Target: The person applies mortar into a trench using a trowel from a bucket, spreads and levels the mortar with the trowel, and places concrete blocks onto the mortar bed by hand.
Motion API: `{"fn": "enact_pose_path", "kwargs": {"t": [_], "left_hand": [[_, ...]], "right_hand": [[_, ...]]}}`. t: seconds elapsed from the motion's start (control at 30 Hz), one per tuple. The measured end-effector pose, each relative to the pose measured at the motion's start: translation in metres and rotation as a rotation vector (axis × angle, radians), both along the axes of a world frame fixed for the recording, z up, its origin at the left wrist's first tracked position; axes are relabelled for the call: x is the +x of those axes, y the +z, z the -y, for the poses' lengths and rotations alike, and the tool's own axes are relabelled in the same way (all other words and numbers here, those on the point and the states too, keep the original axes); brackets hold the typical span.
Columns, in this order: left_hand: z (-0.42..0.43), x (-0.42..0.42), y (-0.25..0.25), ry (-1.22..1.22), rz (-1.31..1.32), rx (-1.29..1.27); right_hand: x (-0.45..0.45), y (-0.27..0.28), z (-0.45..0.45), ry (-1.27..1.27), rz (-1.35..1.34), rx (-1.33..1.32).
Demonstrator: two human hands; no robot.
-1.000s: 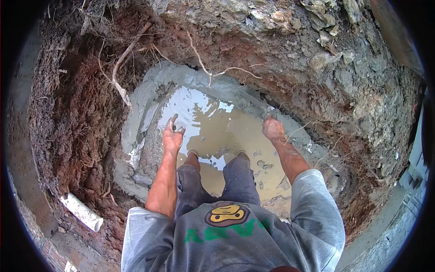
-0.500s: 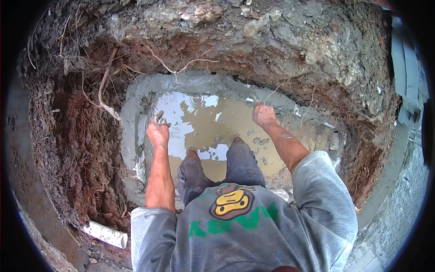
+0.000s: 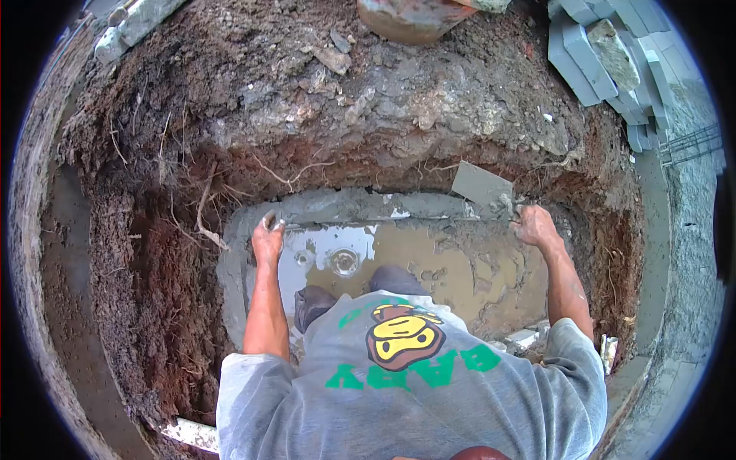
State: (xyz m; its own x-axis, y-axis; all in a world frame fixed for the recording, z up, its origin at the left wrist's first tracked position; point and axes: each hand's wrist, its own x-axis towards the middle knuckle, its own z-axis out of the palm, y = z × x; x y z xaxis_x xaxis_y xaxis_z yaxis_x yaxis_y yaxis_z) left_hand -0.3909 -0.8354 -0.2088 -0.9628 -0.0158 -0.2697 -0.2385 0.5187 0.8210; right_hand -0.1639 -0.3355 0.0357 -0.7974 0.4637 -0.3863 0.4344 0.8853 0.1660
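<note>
My right hand [image 3: 534,226] is closed on the handle of a flat trowel [image 3: 481,184]. The trowel's grey blade points up and left over the right part of the wet cement band [image 3: 330,205] along the pit's far side. My left hand [image 3: 267,236] hangs above the band's left end, thumb and forefinger apart and smeared with mud, holding nothing I can see. Between my arms, muddy water [image 3: 406,253] with ripples covers the pit floor. My knees show below it, in dark trousers.
Earth walls with roots [image 3: 205,203] surround the pit. Grey blocks [image 3: 583,61] are stacked at the upper right. A container [image 3: 414,19] stands at the top edge. A white pipe [image 3: 192,434] sticks out at the lower left.
The view has tilted up, bringing the blocks and container into sight. My right hand has moved right, away from my left, and the trowel blade now shows clearly.
</note>
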Motion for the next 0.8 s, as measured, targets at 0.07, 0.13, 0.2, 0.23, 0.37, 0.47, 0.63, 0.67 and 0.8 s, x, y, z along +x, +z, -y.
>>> {"fn": "enact_pose_path", "kwargs": {"t": [0.07, 0.13, 0.2, 0.23, 0.37, 0.47, 0.63, 0.67, 0.8], "left_hand": [[-0.006, -0.006, 0.009, -0.01, 0.033, 0.069], [-0.006, -0.013, -0.002, -0.022, 0.019, 0.146], [-0.012, -0.023, 0.015, -0.035, -0.012, 0.181], [-0.016, -0.019, 0.033, -0.038, -0.018, 0.176], [-0.031, -0.026, 0.066, -0.039, -0.042, 0.278], [-0.037, -0.027, 0.083, -0.017, -0.066, 0.303], [-0.065, -0.017, 0.115, -0.014, -0.081, 0.507], [-0.067, -0.016, 0.117, 0.004, -0.08, 0.537], [-0.076, -0.018, 0.137, -0.013, -0.153, 0.5]], "right_hand": [[0.007, 0.055, -0.007, -0.026, -0.162, 0.067], [0.003, 0.111, -0.007, -0.031, -0.343, 0.106], [-0.004, 0.164, -0.004, -0.022, -0.57, 0.096], [-0.013, 0.187, -0.002, -0.026, -0.685, 0.07], [-0.077, 0.262, -0.001, 0.232, -0.829, 0.365], [-0.151, 0.302, 0.009, 0.292, -0.799, 0.461], [-0.271, 0.285, 0.038, 0.518, -0.989, 0.442], [-0.27, 0.278, 0.052, 0.605, -1.036, 0.324], [-0.255, 0.217, 0.056, 0.824, -1.307, -0.019]]}}
